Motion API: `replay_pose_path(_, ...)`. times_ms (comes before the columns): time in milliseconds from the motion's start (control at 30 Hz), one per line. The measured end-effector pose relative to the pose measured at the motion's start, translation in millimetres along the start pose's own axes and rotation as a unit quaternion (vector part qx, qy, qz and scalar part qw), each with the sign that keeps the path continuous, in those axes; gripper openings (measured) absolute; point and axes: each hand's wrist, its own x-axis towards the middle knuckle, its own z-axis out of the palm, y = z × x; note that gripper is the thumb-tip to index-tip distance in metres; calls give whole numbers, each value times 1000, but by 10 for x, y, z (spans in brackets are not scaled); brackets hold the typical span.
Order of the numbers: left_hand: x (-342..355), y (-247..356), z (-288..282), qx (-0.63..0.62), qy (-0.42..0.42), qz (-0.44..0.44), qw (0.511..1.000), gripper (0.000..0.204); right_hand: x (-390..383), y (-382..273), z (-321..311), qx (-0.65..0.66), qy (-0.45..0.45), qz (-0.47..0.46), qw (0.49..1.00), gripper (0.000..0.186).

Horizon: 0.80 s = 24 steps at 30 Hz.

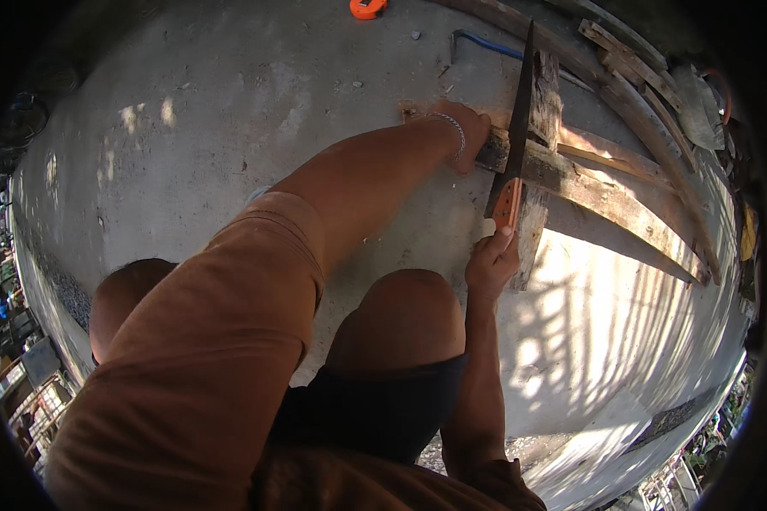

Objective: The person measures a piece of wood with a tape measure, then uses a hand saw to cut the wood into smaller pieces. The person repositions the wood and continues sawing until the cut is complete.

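My right hand point(493, 266) is closed round the orange handle of a handsaw point(518, 128). The dark blade points away from me and lies across a long, worn wooden plank point(592, 189). To the left of the blade, my left hand point(464, 132), with a chain bracelet at the wrist, grips the plank near its left end. Its fingertips are partly hidden behind the hand. Beneath the plank, a wooden block point(531, 230) runs crosswise, and its far part point(547, 98) shows beyond the plank.
More old timber point(660, 149) lies to the right and far right. A blue pry bar point(490, 44) rests on the concrete floor point(187, 111) beyond the saw. An orange tape measure point(368, 8) is at the far edge. My bent knee point(400, 319) stands near the right forearm.
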Motion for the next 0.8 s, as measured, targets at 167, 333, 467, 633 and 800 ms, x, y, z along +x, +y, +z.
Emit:
replay_pose_path(167,56,-6,46,1,-8,7,1000,81,-1386,393,-689,-176,-3,104,979,61)
replay_pose_path(333,89,23,74,7,-26,-10,1000,81,-825,152,-474,-27,-43,81,995,54)
replay_pose_path(467,34,44,-5,4,-22,-29,999,72,-7,348,69,23,-1,-19,1000,48)
replay_pose_path(633,-45,119,-102,13,-36,-40,998,91,-74,289,-62,130,-42,-8,991,48)
replay_pose_path(800,-422,11,-204,50,85,-44,994,109,-58,215,-461,-46,37,-91,994,52)
